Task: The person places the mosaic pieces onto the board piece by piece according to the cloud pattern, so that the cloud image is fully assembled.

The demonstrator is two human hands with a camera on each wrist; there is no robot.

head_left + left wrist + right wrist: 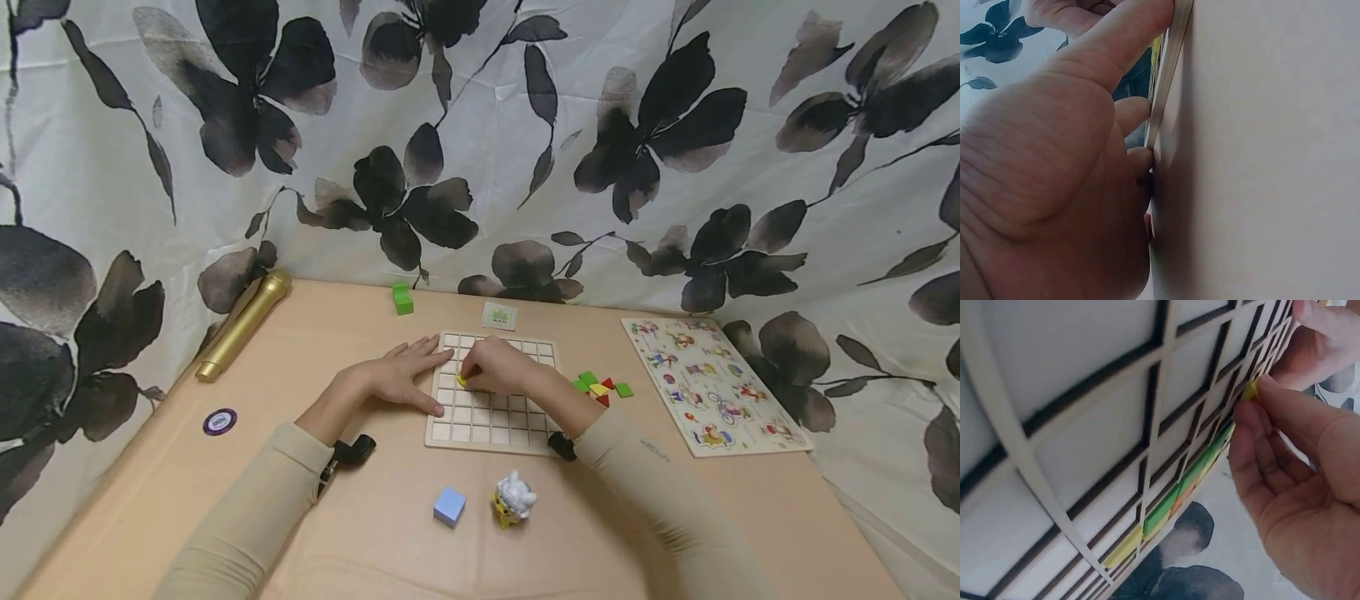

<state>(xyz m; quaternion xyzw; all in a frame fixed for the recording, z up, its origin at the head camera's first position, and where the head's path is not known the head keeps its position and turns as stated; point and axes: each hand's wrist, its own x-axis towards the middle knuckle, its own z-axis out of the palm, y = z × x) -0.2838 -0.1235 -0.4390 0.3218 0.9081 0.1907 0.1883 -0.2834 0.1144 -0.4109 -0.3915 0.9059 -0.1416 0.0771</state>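
A white grid board [491,435] with a pale wooden frame lies in the middle of the table. My right hand [497,367] is over its left part and pinches a small yellow tile [1251,391] between thumb and index finger at a cell. In the right wrist view, a yellow tile [1124,549], green tiles [1161,511] and an orange-red one sit in cells; my hand hides them from the head view. Fingers spread, my left hand [401,372] rests along the board's left edge, thumb and fingertips touching it.
Loose green, red and yellow tiles [600,389] lie right of the board. Behind it are a patterned card [499,316] and green blocks [402,300]. Around stand a picture board [712,387], gold tube [243,327], purple chip [220,422], blue cube [449,507] and small figurine [514,498].
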